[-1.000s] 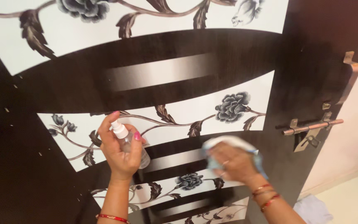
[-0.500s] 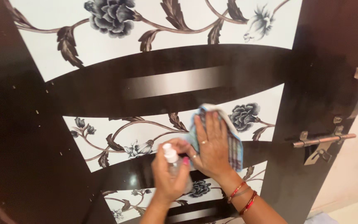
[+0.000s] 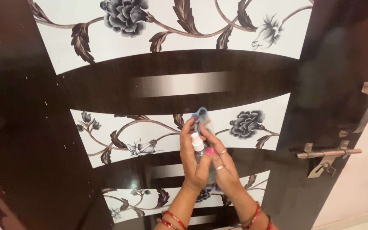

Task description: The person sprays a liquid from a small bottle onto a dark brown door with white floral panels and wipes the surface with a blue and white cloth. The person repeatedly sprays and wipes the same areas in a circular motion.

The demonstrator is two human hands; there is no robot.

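At the door's (image 3: 243,72) middle, the left hand (image 3: 192,164) grips a spray bottle (image 3: 199,147) (white cap at 12 o'clock), the right hand (image 3: 224,168) apparently pinching a bunched cloth (image 3: 203,119) behind it.

light: even, soft | glare: sheen on door (image 3: 179,83) | focus: slightly soft

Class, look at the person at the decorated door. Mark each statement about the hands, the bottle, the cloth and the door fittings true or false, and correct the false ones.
1. The left hand holds a small spray bottle with a white nozzle. True.
2. The cloth is lying on the floor. False: it is up against the door, by the fingers of the right hand.
3. A metal sliding bolt sits at the door's right edge. True.
4. The two hands are far apart. False: they are close together, overlapping.
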